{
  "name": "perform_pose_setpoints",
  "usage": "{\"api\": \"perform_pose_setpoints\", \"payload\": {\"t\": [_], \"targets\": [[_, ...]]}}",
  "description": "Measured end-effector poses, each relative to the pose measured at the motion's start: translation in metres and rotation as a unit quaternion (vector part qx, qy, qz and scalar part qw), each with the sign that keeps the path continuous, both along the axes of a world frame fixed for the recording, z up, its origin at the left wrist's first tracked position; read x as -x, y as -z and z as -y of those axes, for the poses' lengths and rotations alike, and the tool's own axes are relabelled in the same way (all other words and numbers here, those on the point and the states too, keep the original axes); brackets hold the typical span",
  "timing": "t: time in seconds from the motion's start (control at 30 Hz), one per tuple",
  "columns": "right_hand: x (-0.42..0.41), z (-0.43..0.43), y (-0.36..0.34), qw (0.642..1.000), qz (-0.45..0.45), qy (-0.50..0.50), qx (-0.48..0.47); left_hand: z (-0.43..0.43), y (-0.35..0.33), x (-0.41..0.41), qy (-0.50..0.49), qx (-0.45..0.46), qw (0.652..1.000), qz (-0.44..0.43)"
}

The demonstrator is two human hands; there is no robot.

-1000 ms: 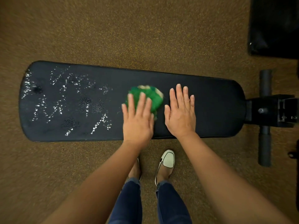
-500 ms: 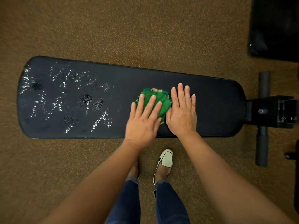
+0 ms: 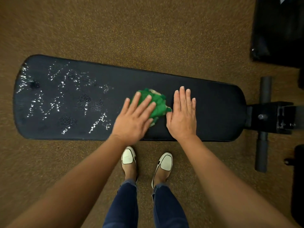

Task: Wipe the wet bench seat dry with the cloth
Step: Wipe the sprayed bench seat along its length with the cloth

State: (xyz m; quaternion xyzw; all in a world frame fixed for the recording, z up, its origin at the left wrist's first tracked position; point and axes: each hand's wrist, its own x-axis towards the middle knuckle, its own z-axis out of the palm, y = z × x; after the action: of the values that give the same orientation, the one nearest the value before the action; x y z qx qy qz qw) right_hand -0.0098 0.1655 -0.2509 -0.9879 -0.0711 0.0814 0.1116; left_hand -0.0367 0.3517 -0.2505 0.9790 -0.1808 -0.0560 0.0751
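A long black padded bench seat (image 3: 213, 111) lies across the view on a brown floor. Water droplets (image 3: 62, 99) glisten over its left half; the right half looks matt. A crumpled green cloth (image 3: 158, 104) sits near the seat's middle. My left hand (image 3: 133, 119) presses flat on the cloth's left side with straight, spread fingers. Just right of the cloth, my right hand (image 3: 183, 114) rests flat on the bare seat, its thumb edge touching the cloth.
The bench's black metal frame (image 3: 269, 117) and a grey crossbar (image 3: 263, 122) stick out at the right end. Another black pad (image 3: 279, 30) lies at the top right. My feet in white shoes (image 3: 129, 157) stand close to the seat's near edge.
My left hand has slid a little to the left on the cloth, its fingers now angled to the right. The right hand has stayed flat on the seat. The wet patch looks unchanged.
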Motion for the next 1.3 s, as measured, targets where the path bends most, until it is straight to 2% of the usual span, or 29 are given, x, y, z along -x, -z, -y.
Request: {"api": "perform_pose_setpoints", "payload": {"t": [0.07,0.13,0.17,0.27,0.37,0.43,0.53,0.6,0.7,0.77,0.83,0.97,1.03,1.1,1.17,1.23,1.3], "targets": [[-0.001,-0.001,0.001,1.0,-0.004,0.0,0.014,-0.006,0.003,-0.022,-0.108,-0.006,0.994,0.006],[-0.001,-0.002,0.001,1.0,-0.007,0.002,0.028,0.015,0.001,-0.028,-0.23,0.016,0.973,-0.007],[-0.001,-0.002,0.001,1.0,-0.006,0.002,0.028,0.03,-0.001,-0.021,-0.256,0.028,0.966,-0.01],[-0.001,-0.003,-0.001,1.0,-0.007,-0.003,0.02,0.053,-0.004,0.022,-0.169,0.04,0.984,-0.033],[-0.003,-0.001,-0.003,0.999,-0.007,-0.017,0.038,0.026,-0.002,0.032,-0.081,0.032,0.996,-0.028],[-0.006,-0.003,-0.003,0.999,-0.008,-0.024,0.044,0.009,0.003,0.015,-0.113,0.022,0.993,-0.006],[-0.01,-0.009,-0.002,0.999,-0.011,-0.039,0.033,0.015,0.005,-0.006,-0.291,0.034,0.956,-0.005],[-0.012,-0.013,-0.002,0.999,-0.009,-0.042,0.023,0.042,0.002,0.002,-0.351,0.045,0.935,-0.021],[-0.013,-0.015,-0.003,0.999,-0.007,-0.045,0.009,0.061,-0.003,0.034,-0.256,0.035,0.965,-0.046],[-0.013,-0.013,-0.003,0.998,-0.006,-0.054,0.013,0.038,-0.001,0.038,-0.192,0.017,0.98,-0.039],[-0.014,-0.012,-0.003,0.998,-0.002,-0.059,0.02,0.007,0.002,0.026,-0.225,0.006,0.974,-0.012],[-0.017,-0.018,-0.003,0.998,-0.007,-0.06,0.023,-0.007,0.003,0.002,-0.397,0.027,0.917,-0.008],[-0.018,-0.025,-0.003,0.998,-0.006,-0.064,0.017,0.017,0.001,0.01,-0.378,0.036,0.925,-0.018],[-0.018,-0.031,-0.002,0.998,-0.007,-0.064,0.009,0.021,-0.002,0.027,-0.276,0.022,0.961,-0.028],[-0.019,-0.034,-0.002,0.998,-0.009,-0.063,0.011,-0.005,-0.001,0.029,-0.192,0.005,0.981,-0.035],[-0.019,-0.034,-0.002,0.998,-0.013,-0.062,0.02,-0.029,-0.001,0.017,-0.203,0.001,0.979,-0.031],[-0.018,-0.035,-0.002,0.998,-0.014,-0.061,0.03,-0.039,-0.001,-0.004,-0.294,0.016,0.955,-0.026]]}}
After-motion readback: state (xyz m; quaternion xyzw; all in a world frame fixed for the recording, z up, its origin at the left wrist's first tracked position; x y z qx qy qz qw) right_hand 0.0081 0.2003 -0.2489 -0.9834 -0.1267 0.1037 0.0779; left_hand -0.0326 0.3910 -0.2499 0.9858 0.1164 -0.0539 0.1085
